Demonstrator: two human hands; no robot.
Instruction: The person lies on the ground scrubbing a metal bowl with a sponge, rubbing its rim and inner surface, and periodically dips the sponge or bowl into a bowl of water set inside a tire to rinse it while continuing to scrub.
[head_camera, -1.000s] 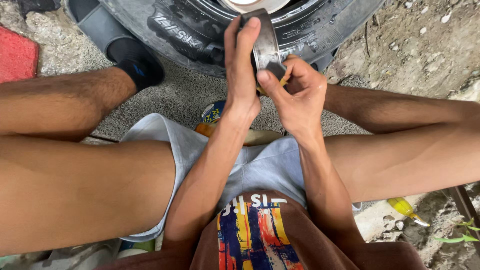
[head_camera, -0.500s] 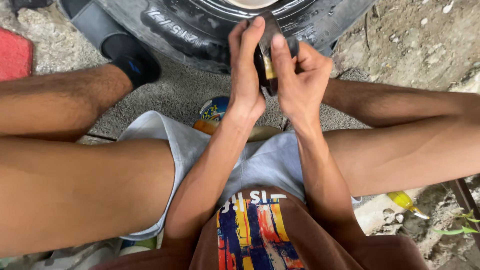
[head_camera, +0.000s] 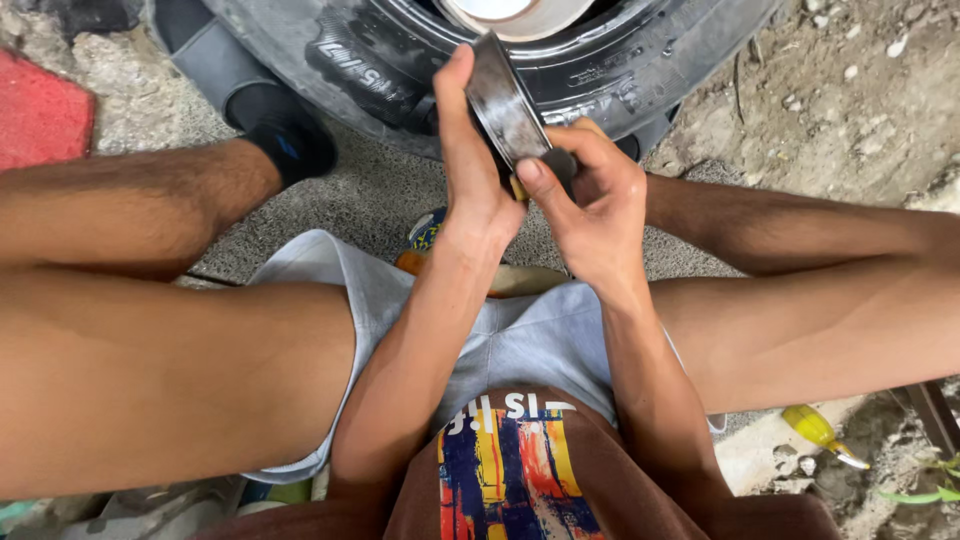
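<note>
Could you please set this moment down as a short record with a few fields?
Setting: person seated on gravelly ground, legs apart, facing a black tyre
Left hand: holds a dark metal ring upright by its edge, in front of the tyre
Right hand: thumb and fingers pressed to the ring's lower edge, pinching a small dark piece; what it is cannot be told
Nearby: yellow-handled tool on the ground by the right leg; red mat at far left
Clothing: grey shorts, dark sock
</note>
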